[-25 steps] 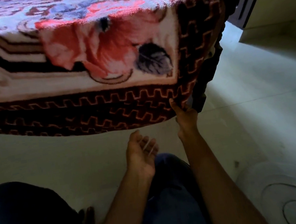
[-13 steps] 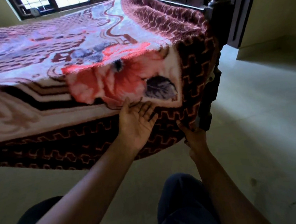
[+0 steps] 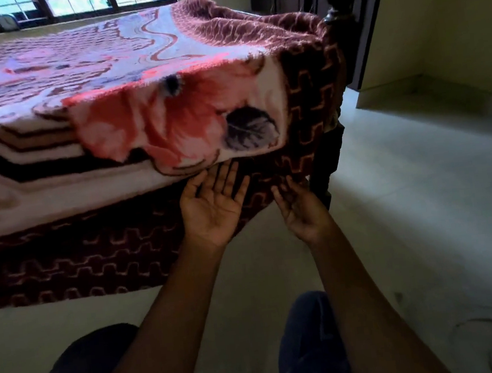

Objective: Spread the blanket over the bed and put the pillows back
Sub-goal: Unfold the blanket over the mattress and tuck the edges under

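While the blanket [image 3: 136, 76] lies spread over the top of the bed [image 3: 325, 159], its dark zigzag border hangs down the near side edge and wraps the near right corner below the bedpost [image 3: 343, 24]. An orange flower print folds over that edge.

Left hand [image 3: 214, 211]: palm up, fingers straight, fingertips touching the hanging border just under the flower. Grip released, holding nothing.

Right hand [image 3: 302, 210]: just beside the left, at the blanket's lower corner near the bed leg. Fingers are loosely extended and a bit blurred. Grip looks released, nothing pinched. Fingertips overlap the corner hem, but contact can't be confirmed.

Both forearms reach in from the bottom, above knees in dark trousers [image 3: 310, 346]. Pale tiled floor [image 3: 422, 198] runs under and right of the bed. Window [image 3: 82, 3] sits beyond the far edge.
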Motion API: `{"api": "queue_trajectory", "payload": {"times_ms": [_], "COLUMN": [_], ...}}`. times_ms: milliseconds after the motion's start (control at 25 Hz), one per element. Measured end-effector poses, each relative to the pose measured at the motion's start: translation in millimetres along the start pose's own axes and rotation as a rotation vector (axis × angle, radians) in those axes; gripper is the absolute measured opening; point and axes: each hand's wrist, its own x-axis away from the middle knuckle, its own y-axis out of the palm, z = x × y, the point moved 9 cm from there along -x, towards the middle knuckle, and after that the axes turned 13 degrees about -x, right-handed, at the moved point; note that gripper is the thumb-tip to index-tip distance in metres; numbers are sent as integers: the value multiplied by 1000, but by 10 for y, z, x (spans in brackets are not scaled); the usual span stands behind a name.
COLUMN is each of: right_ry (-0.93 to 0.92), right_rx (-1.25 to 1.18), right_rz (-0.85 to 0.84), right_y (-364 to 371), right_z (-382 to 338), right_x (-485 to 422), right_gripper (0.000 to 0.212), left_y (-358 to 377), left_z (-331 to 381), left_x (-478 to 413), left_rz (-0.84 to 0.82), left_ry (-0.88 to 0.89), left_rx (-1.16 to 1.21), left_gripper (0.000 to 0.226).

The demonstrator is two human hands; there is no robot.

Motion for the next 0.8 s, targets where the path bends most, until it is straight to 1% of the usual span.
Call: {"api": "queue_trajectory", "payload": {"times_ms": [80,120,240,320,360,400,440,520,560,640,720,800], "right_ry": [19,21,-25,-58,-74,-96,-110,-134,-158,-163,-197,-314], "right_rx": [-175,-234,-343,-426,-438,-435,-433,-396,-359,-299,-280,-290], "right_rz": [-168,-223,-320,-361,-364,-353,-342,-264,-198,-125,-151,-182], "right_y": [201,265,362,475,562,659,781,933,887,659,378,207], "right_z": [11,24,84,121,130,129,121,114,109,57,-70,-299], "right_x": [8,18,83,104,68,8,-70,-227,-262,-216,-38,68], "right_gripper": [25,32,42,56,57,53,44,27,26,30,29,32], "left_y": [50,68,110,165,192,209,213,213,199,173,153,129], "left_z": [88,119,163,201,219,229,230,208,191,161,147,122], "left_x": [-24,-25,-27,-15,-15,-21,-29,-39,-39,-46,-69,-80], "left_rz": [-40,-54,-114,-183,-216,-235,-242,-244,-237,-226,-229,-221], "left_ry": [14,20,23,26,27,29,33,42,44,47,48,44], "left_rx": [-23,-33,-39,12,32,45,57,52,45,38,19,12], "left_gripper": [33,37,46,56,63,67,68,67,67,66,67,68]}}
